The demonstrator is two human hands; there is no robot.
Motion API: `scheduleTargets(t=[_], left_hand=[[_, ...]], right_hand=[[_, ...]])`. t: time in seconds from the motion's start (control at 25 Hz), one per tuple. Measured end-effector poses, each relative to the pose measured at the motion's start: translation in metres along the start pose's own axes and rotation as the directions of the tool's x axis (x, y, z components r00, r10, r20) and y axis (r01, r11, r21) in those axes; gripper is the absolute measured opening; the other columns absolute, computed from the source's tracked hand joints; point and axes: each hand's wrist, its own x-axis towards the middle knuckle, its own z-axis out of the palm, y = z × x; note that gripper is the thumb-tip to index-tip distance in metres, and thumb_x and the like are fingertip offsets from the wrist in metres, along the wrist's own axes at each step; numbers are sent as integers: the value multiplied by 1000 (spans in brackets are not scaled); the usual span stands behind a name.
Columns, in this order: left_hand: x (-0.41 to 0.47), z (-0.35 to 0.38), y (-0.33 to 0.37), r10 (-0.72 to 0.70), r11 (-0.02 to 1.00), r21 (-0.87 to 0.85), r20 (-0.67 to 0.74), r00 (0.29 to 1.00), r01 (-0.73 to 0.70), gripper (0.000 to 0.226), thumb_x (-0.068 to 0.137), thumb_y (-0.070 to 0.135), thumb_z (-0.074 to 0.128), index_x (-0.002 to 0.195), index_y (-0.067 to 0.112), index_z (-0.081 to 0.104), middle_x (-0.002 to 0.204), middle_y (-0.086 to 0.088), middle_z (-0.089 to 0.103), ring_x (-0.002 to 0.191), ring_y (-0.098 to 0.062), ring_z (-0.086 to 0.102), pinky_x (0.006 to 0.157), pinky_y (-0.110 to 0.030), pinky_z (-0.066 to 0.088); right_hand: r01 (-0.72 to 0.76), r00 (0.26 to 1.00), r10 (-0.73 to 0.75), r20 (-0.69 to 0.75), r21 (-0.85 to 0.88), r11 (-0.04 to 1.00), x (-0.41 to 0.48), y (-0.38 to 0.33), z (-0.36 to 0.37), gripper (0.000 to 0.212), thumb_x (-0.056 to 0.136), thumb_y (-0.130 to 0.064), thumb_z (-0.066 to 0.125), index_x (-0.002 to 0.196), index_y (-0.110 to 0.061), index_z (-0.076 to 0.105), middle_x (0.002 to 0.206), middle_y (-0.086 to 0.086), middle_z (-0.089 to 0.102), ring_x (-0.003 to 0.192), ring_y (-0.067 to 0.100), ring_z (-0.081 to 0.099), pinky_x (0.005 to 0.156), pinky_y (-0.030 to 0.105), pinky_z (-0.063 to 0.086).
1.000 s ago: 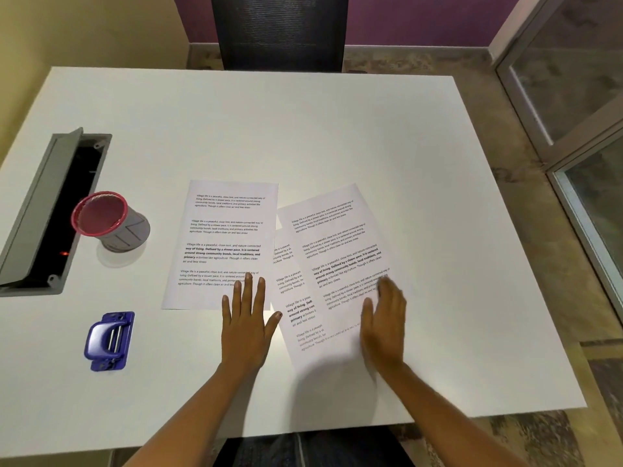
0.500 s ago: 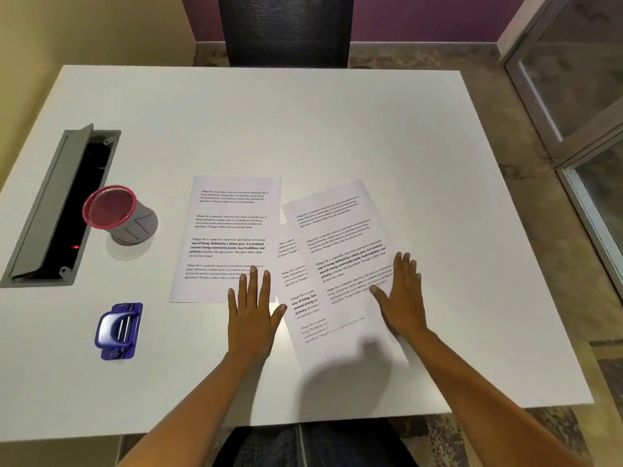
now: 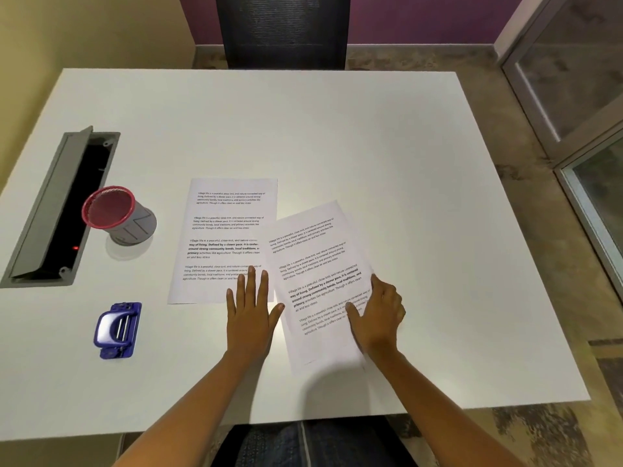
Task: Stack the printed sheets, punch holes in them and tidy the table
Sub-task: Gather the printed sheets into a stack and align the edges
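Where purple wall meets floor, white table (image 3: 337,136), sheets (image 3: 317,284), seemingly overlapping.

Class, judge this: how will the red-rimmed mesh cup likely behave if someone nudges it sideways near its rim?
The cup stands upright and looks empty, so it is probably light and would slide easily on the smooth table. Its rim looks wider than its base, so a high push may tip it. Being round, it would then likely roll.
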Motion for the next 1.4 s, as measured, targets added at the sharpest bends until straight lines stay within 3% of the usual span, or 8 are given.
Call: scheduleTargets(t=[0.24, 0.44, 0.64, 0.84, 1.04, 1.12, 1.24, 1.4], left_hand=[[0, 4, -3, -9, 1000, 16, 8, 1000, 9, 82, 86, 63, -10, 153, 17, 4, 163, -9, 1, 151, -33, 6, 121, -50, 9], [1, 5, -3, -20, 1000, 6, 13, 1000, 19, 79, 85, 62, -7, 152, 20, -2, 162, -6, -6, 151, -32, 0, 121, -49, 4], [1, 0, -4, -20, 993, -111, 35, 999, 24, 71, 93, 57, 11, 154, 24, -3, 163, -3, -8, 152, -27, -5, 121, -46, -1], [-10, -16, -1, -52, 894, -447, -122, 991, -8, 51, 103, 29, 34, 152, 19, 26, 158, 5, 31, 146, -13, 27, 123, -42, 8], [9, -49, -20, -348, 773, -624, -259, 901, 119, 39, 103, 23, 36, 138, 9, 48, 142, -5, 52, 131, -21, 46, 115, -43, 28], [21, -68, -35, -506, 606, -772, -189, 842, 190, 36, 103, 19, 35, 130, 6, 55, 138, -10, 55, 121, -21, 54, 108, -31, 37], [36, -93, -59, -655, 440, -866, -129, 745, 237, 35, 99, 10, 36, 111, 4, 68, 116, -4, 65, 90, -12, 60, 71, 5, 39], [53, -108, -88, -708, 374, -856, -16, 706, 356, 37, 95, 7, 37, 107, 7, 71, 95, 2, 60, 81, -11, 53, 48, 6, 36]], right_hand=[[-304, 953, 304, 0, 9, 953, 7, -31, -5, 69, 75, -38, 71, 127, -6, 40, 128, 17, 47, 114, 37, 49, 95, 46, 45], [-451, 886, 446, 127, 13, 892, 23, -31, -14, 48, 76, -38, 61, 113, -10, 50, 111, 12, 65, 109, 37, 52, 93, 43, 37], [-186, 982, 187, -11, 55, 981, 17, -22, -45, 21, 93, -28, 55, 109, -15, 59, 109, 9, 69, 94, 32, 63, 79, 38, 51], [108, 960, -87, -265, 67, 992, 18, -37, -95, 10, 95, -14, 54, 97, -9, 62, 94, 9, 71, 71, 26, 66, 61, 26, 48], [134, 960, -18, -279, 406, 904, 23, -78, -124, 8, 91, -15, 62, 99, -17, 65, 87, -8, 65, 68, 5, 60, 58, 2, 41], [153, 967, -20, -254, 515, 843, 25, -97, -122, 9, 90, -15, 63, 96, -20, 66, 81, -14, 64, 73, -5, 61, 57, -2, 40], [129, 986, -35, -165, 601, 789, 27, -126, -98, 7, 89, -18, 64, 95, -21, 65, 85, -13, 68, 81, 5, 64, 69, 9, 47], [11, 1000, -26, 13, 648, 762, 33, -157, -41, 8, 89, -14, 64, 96, -15, 65, 91, -3, 70, 86, 20, 66, 77, 29, 52]])
